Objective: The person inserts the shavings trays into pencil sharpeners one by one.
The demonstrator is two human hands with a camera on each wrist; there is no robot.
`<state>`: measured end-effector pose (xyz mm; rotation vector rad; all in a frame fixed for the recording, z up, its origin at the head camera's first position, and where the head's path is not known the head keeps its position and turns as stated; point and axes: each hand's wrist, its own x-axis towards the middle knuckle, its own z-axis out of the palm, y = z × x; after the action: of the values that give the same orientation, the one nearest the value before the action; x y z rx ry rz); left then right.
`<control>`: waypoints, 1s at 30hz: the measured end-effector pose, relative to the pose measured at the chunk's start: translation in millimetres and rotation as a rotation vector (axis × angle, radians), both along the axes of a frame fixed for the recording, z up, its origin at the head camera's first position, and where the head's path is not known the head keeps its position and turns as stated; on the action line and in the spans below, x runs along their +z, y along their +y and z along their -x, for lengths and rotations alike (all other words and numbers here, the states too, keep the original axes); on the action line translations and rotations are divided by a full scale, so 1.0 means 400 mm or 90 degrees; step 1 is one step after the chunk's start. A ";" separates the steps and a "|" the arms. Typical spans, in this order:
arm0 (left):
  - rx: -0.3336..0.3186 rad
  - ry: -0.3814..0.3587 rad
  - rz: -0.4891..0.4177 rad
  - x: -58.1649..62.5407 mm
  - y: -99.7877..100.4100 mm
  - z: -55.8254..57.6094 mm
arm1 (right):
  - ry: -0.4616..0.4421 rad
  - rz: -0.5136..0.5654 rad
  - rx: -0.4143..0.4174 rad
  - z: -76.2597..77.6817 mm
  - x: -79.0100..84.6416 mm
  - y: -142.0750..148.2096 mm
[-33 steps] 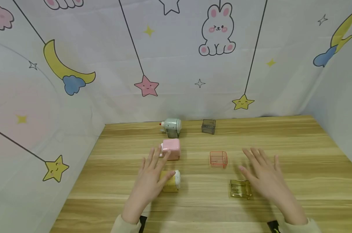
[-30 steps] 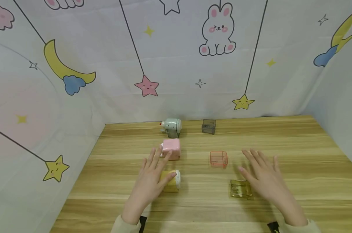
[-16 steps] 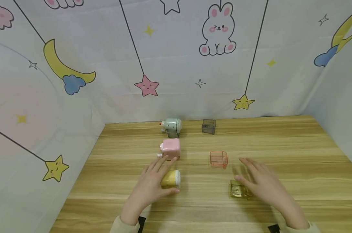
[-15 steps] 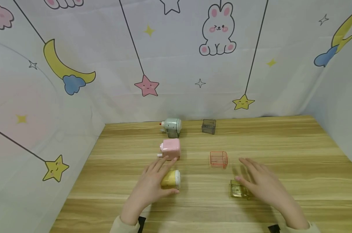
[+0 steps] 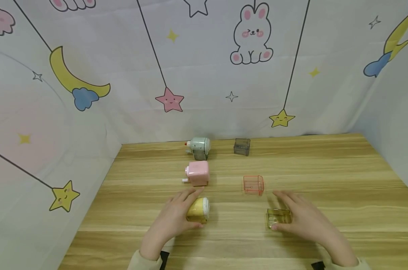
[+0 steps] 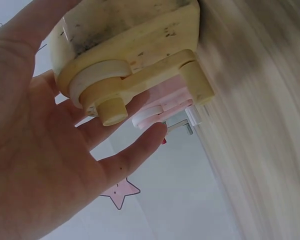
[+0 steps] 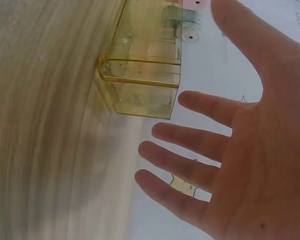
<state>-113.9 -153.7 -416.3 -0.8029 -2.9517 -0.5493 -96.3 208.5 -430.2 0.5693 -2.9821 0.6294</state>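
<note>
Three see-through plastic bins lie in a line to the right of three crank sharpeners on the table (image 5: pixel 237 243). The yellow bin (image 5: pixel 268 218), nearest, has thin, clear walls, a rounded lip along one edge and small lettering; through its walls the surfaces behind show. Farther off and to its left lies the red bin (image 5: pixel 252 190), a boxy shape with bright red edges and one curved side, wood grain showing through it. The smoky grey bin (image 5: pixel 240 150) sits at the far side, near the cloth backdrop (image 5: pixel 207 67); what it holds, I cannot tell.

The right hand (image 5: pixel 305 219) stands at the right of the yellow bin, thumb and fingers apart, clamped on nothing; whether the thumb touches it I cannot tell.

The left hand (image 5: pixel 173 215) is at the left of the yellow sharpener (image 5: pixel 198 209), thumb on the near side and fingers on the far side, spread apart; contact is unclear. This sharpener has smudged plastic, a white end and a yellow crank (image 6: pixel 155 77). Beyond it stand the glossy, block-shaped pink sharpener (image 5: pixel 198 173) and, farthest, the rounded grey-green sharpener (image 5: pixel 200 147).
</note>
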 end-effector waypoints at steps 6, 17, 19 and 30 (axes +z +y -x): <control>-0.010 -0.004 0.001 -0.007 0.000 0.004 | -0.004 0.006 0.013 0.000 -0.011 0.007; -0.013 -0.019 -0.012 -0.012 0.000 0.007 | -0.009 0.015 0.028 0.002 -0.036 0.010; -0.016 -0.018 -0.016 -0.014 0.000 0.007 | -0.004 0.014 0.031 0.002 -0.037 0.009; -0.025 -0.018 -0.037 -0.013 0.000 0.008 | -0.004 0.015 0.031 -0.003 -0.039 0.004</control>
<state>-117.3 -153.8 -421.6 -0.8562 -2.9356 -0.6497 -94.9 210.0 -445.8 0.6424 -2.9712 0.6699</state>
